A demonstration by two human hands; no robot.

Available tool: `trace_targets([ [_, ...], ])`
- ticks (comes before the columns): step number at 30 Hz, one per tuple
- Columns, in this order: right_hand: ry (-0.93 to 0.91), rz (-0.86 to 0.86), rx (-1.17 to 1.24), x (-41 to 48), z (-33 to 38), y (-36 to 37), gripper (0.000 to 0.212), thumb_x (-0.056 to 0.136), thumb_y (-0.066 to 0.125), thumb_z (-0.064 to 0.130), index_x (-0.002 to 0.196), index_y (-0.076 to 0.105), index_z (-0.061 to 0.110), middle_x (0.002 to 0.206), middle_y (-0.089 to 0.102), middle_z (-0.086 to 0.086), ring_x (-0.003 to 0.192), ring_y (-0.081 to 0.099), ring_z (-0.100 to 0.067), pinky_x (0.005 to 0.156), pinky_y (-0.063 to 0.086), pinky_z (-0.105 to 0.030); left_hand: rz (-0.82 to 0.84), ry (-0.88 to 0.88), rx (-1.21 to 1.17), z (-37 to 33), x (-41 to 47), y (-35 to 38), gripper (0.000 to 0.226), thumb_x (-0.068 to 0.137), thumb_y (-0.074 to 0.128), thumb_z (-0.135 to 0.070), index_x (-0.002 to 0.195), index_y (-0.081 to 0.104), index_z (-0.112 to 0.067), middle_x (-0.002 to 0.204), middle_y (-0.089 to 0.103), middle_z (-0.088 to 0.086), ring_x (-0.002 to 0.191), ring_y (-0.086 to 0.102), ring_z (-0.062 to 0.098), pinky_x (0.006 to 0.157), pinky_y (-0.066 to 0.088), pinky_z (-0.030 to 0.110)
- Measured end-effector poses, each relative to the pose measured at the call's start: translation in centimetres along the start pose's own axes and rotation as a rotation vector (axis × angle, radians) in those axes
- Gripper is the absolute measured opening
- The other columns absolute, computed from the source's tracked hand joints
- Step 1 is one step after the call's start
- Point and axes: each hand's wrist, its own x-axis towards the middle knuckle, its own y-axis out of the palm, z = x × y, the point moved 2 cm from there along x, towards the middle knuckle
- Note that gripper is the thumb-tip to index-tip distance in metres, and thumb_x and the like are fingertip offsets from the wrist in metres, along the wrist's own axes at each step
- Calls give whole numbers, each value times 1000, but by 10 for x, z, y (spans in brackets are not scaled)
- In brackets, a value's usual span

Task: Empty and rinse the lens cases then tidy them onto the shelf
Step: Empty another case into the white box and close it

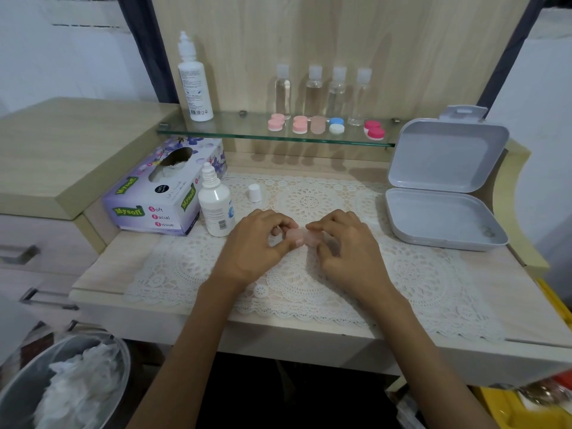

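Both hands are working over the middle of the bench, just above the white lace mat [411, 274]. The left hand [257, 243] is pinching one end of a pale pink lens case [296, 235] between thumb and curled fingers, and the right hand [343, 246] is gripping the other end with its fingertips. The case is lying roughly level between them; whether its caps are on is too blurred to tell.

Just left of the left hand, a small white solution bottle [215, 205] is standing upright with its nozzle bare, and its white cap [254, 192] is sitting on the mat a little behind. A purple tissue box [154, 199] is lying beside the bottle. At the right edge of the bench, a grey plastic box [442, 221] is sitting with its lid propped open.

Behind, the glass shelf [235, 133] is carrying a tall white solution bottle [195, 85] at its left end and four clear bottles [314, 91] in a row. In front of these, five other lens cases are lining up: a pink case [276, 122], a pink and white case [300, 124], a beige case [318, 124], a blue and white case [336, 125] and a red case [374, 130].

At the lower left, a metal bin [18, 394] is holding crumpled tissues [80, 385].
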Motion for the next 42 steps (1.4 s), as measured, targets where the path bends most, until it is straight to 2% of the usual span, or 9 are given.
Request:
trace_targets([
  [4, 24, -21, 3, 1, -3, 0, 22, 84, 66, 26, 105, 69, 20, 92, 51, 14, 93, 46, -7, 86, 41, -30, 4, 0, 13, 0, 0, 0, 26, 80, 71, -41, 98, 70, -23, 88, 64, -11, 85, 53, 7, 80, 46, 32],
  [12, 76, -30, 108, 2, -5, 1, 17, 83, 70, 35, 91, 65, 20, 86, 56, 10, 85, 49, -8, 72, 40, -21, 9, -5, 13, 1, 1, 1, 32, 79, 68, -49, 99, 69, -25, 88, 63, -12, 85, 53, 7, 79, 47, 33],
  [17, 49, -21, 112, 3, -6, 2, 25, 87, 64, 25, 112, 63, 20, 99, 55, 11, 92, 47, -7, 80, 38, -23, 8, -5, 15, 1, 1, 1, 27, 80, 70, -42, 100, 69, -24, 88, 63, -12, 85, 53, 7, 80, 46, 34],
  [24, 32, 1, 90, 3, -8, 3, 19, 85, 63, 13, 102, 69, 17, 93, 58, 9, 92, 50, -11, 77, 38, -20, 11, -1, 9, 2, 2, 1, 24, 81, 71, -40, 99, 69, -24, 88, 63, -13, 85, 53, 8, 80, 47, 35],
  [28, 49, -33, 114, 2, -7, 1, 11, 85, 68, 24, 93, 68, 18, 88, 58, 10, 87, 51, -10, 75, 42, -23, 8, -4, 11, 2, 1, 1, 26, 80, 71, -42, 99, 69, -24, 88, 63, -13, 85, 53, 8, 81, 47, 35],
  [31, 80, -52, 140, 2, -5, -1, 18, 81, 72, 32, 87, 64, 18, 82, 57, 9, 83, 50, -10, 72, 42, -23, 5, -5, 16, 3, 1, 1, 29, 79, 71, -45, 99, 69, -25, 87, 62, -12, 85, 53, 8, 80, 47, 34],
  [35, 104, -51, 165, 1, -5, -1, 32, 78, 73, 39, 99, 63, 18, 90, 57, 6, 87, 50, -10, 74, 42, -22, 3, -7, 17, 3, 1, 1, 29, 79, 70, -46, 99, 69, -25, 87, 62, -13, 85, 52, 6, 80, 46, 32],
  [38, 54, -50, 131, 2, -5, 1, 28, 86, 68, 29, 110, 63, 18, 99, 57, 9, 95, 50, -9, 80, 40, -18, 5, -2, 11, 3, 1, 1, 27, 80, 71, -43, 99, 69, -25, 88, 63, -14, 85, 52, 6, 80, 47, 32],
  [42, -2, -2, 74, 2, -7, 4, 22, 85, 63, 11, 106, 68, 15, 98, 55, 11, 96, 47, -10, 79, 32, -10, 7, 1, 4, 4, 2, 2, 24, 80, 72, -39, 99, 69, -24, 88, 64, -14, 85, 53, 7, 80, 46, 33],
])
